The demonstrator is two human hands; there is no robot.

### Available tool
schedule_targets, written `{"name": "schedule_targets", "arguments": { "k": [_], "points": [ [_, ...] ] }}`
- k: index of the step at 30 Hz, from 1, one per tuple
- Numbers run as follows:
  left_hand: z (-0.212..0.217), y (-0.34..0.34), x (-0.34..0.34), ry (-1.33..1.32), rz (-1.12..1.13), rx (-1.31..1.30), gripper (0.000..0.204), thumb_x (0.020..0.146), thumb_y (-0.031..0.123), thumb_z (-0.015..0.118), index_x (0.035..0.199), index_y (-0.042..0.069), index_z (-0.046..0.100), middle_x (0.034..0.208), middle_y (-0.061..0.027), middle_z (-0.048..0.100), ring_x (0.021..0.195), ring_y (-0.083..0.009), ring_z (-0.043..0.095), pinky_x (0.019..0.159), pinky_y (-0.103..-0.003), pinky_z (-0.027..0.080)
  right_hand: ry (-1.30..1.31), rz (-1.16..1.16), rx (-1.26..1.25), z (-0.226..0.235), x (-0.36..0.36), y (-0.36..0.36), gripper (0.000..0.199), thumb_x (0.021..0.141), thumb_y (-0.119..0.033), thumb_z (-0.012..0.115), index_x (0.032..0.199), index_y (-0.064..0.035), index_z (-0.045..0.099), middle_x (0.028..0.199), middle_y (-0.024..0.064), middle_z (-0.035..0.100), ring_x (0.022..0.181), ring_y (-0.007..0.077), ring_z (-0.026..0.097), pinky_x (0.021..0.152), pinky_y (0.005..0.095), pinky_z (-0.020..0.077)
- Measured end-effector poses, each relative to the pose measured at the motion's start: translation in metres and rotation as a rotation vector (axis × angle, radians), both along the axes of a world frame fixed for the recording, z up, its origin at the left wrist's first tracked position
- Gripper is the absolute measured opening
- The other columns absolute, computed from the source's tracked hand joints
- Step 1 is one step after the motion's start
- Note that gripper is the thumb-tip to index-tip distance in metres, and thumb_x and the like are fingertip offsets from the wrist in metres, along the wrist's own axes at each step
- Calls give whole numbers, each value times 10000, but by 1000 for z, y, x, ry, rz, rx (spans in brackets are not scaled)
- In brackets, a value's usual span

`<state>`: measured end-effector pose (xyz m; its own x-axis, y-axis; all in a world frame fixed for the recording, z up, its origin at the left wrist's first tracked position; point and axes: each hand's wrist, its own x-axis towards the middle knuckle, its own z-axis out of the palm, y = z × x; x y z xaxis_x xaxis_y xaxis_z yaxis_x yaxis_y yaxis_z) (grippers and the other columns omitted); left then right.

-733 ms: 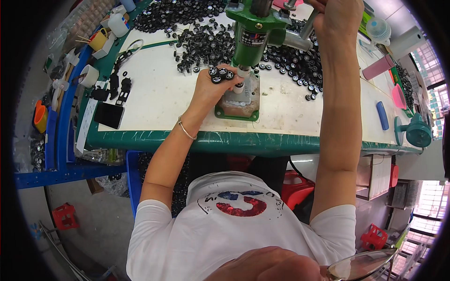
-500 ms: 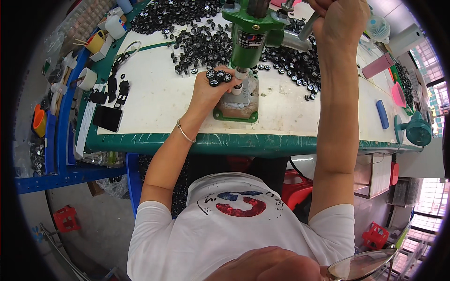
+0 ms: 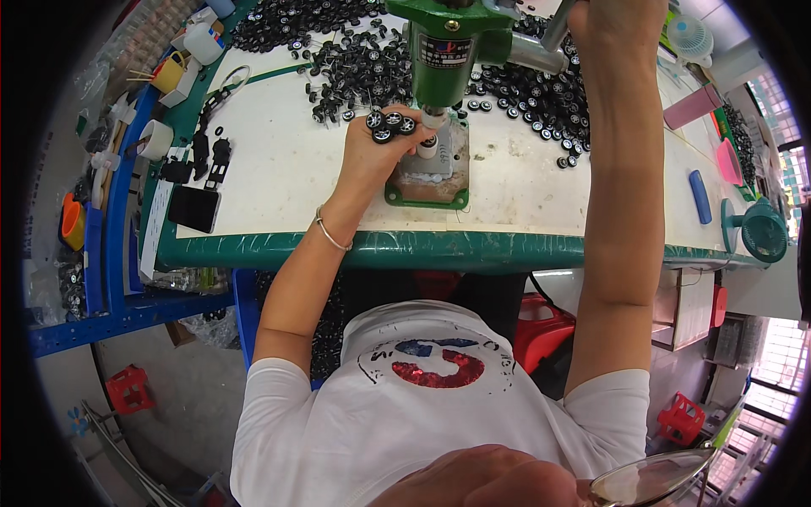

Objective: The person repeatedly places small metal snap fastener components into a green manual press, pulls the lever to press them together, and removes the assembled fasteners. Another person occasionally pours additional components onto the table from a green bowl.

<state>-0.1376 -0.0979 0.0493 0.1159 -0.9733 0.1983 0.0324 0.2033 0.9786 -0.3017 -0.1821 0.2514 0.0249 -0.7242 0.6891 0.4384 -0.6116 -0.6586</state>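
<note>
Small black wheels (image 3: 389,127): a few black toy wheels with pale hubs lay cupped in the left hand, just left of the press ram and above the press base.
Left hand (image 3: 378,156): its grip was curled shut around the wheels, fingertips touching the white piece under the ram; a thin bracelet (image 3: 329,234) circled the wrist.
White piece (image 3: 428,146): a short white cylinder stood upright on the grey plate of the press base, directly below the ram.
Press (image 3: 449,46): a green hand press stood on the counter, its green-rimmed base (image 3: 427,196) near the counter's front edge.
Right hand (image 3: 621,24): raised at the top of the view, its grip closed on the metal lever (image 3: 541,51) of the press; the fingers were partly cut off by the frame, so the hold was probably full but not wholly visible.
Wheel heap (image 3: 524,93): many loose black wheels were scattered behind and beside the press.
Counter (image 3: 279,169): white top with a green front edge.
Far left: tape rolls (image 3: 156,139) and a black flat object (image 3: 193,209) lay well apart from the press.
</note>
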Motion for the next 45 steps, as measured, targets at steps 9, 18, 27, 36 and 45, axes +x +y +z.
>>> {"name": "schedule_targets", "arguments": {
  "k": [9, 18, 27, 36, 45],
  "points": [
    [3, 2, -4, 32, 21, 55, 126, 710, 8, 769, 775, 6, 661, 762, -10, 616, 597, -85, 522, 557, -223, 402, -25, -68, -166, -5, 4, 22, 296, 908, -232, 593, 663, -146, 451, 523, -89, 302, 395, 11, 220, 346, 200, 149],
    [3, 4, -5, 28, 12, 69, 153, 732, 71, 782, 849, 11, 704, 723, 0, 639, 574, -52, 534, 525, -188, 417, -128, -37, -543, -27, -5, 21, 265, 899, -187, 594, 665, -128, 486, 501, -74, 320, 378, 19, 226, 327, 207, 170],
    [11, 6, -9, 136, 15, 199, 211, 736, 62, 761, 925, 25, 673, 719, -4, 633, 588, -64, 518, 547, -206, 411, -270, -169, -344, -32, 7, 44, 175, 858, -70, 541, 697, -55, 475, 512, -31, 285, 413, 42, 179, 362, 223, 150],
    [9, 4, -8, 97, -34, 190, 199, 753, 59, 744, 937, 20, 678, 750, -11, 630, 601, -59, 506, 566, -201, 409, -137, -96, -113, -16, 3, 31, 222, 869, -104, 577, 687, -72, 455, 527, -35, 318, 427, 51, 269, 373, 222, 188],
    [13, 34, 33, 60, 98, 361, 205, 711, 182, 794, 838, 67, 681, 675, 13, 616, 553, -47, 529, 452, -188, 315, 7, 208, 391, -9, -10, -48, 239, 896, -187, 608, 751, -84, 449, 559, -45, 311, 428, 46, 266, 376, 230, 210]
  ]
}}
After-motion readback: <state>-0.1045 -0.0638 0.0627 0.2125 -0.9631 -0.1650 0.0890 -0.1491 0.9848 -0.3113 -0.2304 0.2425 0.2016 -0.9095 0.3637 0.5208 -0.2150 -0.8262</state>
